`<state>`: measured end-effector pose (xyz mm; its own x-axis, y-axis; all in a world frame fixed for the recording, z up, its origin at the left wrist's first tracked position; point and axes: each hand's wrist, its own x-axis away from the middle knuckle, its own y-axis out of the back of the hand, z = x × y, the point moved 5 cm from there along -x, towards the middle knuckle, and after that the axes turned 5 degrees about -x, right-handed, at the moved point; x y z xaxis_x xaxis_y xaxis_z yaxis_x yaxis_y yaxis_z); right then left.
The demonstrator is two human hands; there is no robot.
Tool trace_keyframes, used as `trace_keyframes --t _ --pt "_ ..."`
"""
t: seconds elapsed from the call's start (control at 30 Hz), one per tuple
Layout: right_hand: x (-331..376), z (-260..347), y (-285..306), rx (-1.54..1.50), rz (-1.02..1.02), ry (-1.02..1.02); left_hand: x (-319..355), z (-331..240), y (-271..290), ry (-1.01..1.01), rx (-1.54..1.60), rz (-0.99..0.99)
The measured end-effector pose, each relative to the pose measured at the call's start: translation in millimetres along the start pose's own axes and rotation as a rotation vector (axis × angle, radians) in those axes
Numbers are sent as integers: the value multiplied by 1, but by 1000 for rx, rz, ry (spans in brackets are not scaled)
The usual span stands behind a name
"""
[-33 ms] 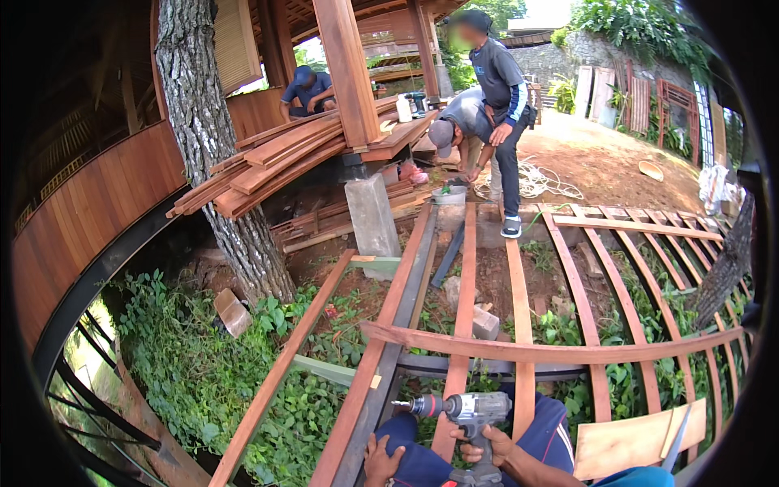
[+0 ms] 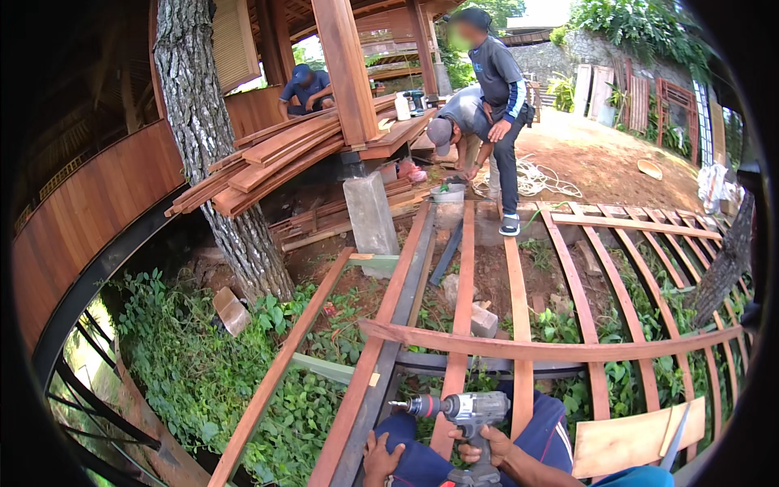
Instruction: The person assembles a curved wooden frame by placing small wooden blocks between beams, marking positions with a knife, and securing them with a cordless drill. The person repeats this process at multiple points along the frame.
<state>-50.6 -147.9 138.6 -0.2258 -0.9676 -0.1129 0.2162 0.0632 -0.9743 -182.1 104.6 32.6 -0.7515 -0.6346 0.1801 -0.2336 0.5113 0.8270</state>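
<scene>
Right hand [image 2: 497,446] clamps cordless drill [image 2: 477,406]; left hand [image 2: 380,461], loose, rests on knee [image 2: 418,461]; beyond, wooden battens [image 2: 518,304] lie spaced, gaps unfilled.

A grey, red-ringed drill [image 2: 477,407] is held level, bit [image 2: 398,403] pointing left

No legible words, labels or brands; no readable numbers, signs

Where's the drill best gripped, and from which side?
Probably by its handle, coming from the right, as the right hand does: the handle drops below the roughly level body, while the bit points left.
</scene>
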Motion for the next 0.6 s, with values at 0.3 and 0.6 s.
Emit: trace_keyframes --t 0.3,0.6 --pt "24 45 -46 538 -366 146 -62 -29 52 -53 -244 -449" --pt "-84 115 -36 1128 -569 54 -189 34 64 560 -12 -223"
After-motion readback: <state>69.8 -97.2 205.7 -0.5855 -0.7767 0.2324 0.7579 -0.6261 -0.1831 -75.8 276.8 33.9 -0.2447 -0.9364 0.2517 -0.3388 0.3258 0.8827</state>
